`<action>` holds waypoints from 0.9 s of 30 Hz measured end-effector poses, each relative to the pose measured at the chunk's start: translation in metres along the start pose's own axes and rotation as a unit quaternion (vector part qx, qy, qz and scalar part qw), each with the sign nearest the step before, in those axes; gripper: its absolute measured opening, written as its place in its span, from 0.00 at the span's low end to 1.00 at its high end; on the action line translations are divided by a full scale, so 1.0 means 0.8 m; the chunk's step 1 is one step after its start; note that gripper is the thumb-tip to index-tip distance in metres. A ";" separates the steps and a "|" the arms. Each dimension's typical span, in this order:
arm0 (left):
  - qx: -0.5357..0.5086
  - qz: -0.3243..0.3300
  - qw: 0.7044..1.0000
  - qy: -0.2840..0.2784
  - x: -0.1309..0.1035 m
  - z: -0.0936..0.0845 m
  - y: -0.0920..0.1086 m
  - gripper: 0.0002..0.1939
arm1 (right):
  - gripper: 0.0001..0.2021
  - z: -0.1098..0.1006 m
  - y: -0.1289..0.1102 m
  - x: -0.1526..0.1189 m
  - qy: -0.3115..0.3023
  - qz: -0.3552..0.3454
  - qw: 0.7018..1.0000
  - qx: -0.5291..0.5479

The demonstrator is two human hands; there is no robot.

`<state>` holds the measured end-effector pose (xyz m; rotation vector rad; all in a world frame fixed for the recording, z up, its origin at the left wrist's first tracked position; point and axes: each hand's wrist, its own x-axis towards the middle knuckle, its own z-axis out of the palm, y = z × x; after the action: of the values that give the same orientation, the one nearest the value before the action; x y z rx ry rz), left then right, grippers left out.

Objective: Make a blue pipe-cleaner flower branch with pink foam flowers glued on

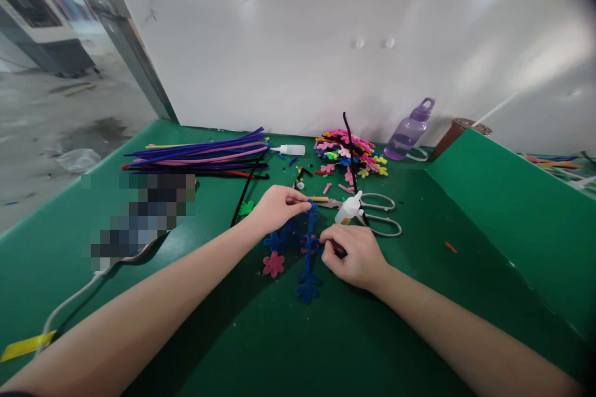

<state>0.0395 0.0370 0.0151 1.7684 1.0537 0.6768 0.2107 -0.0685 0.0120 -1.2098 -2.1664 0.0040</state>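
Two bare forearms, left hand (pixel 277 206), right hand (pixel 354 255), no sleeves, no jewellery

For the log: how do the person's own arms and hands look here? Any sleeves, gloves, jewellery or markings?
Both forearms are bare from the bottom edge of the picture up to the wrists; no sleeve shows. The left hand and the right hand wear no gloves. No watch, bracelet or ring is visible, nor any tattoo or marking. The fingers are too small in the picture to judge the nails.
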 end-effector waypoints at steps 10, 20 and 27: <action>0.039 0.014 0.999 0.003 0.000 0.002 -0.007 0.13 | 0.08 0.002 0.000 0.001 0.027 -0.002 0.997 0.067; 0.082 0.029 0.996 -0.009 0.001 0.006 -0.013 0.13 | 0.09 0.008 0.003 0.001 0.027 -0.069 0.993 0.096; 0.086 0.042 0.995 -0.009 0.001 0.007 -0.016 0.12 | 0.09 0.008 0.005 0.000 0.010 -0.088 0.992 0.085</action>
<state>0.0394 0.0375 0.0010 1.9731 1.0569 0.6370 0.2099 -0.0644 0.0056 -0.9164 -2.1989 0.0978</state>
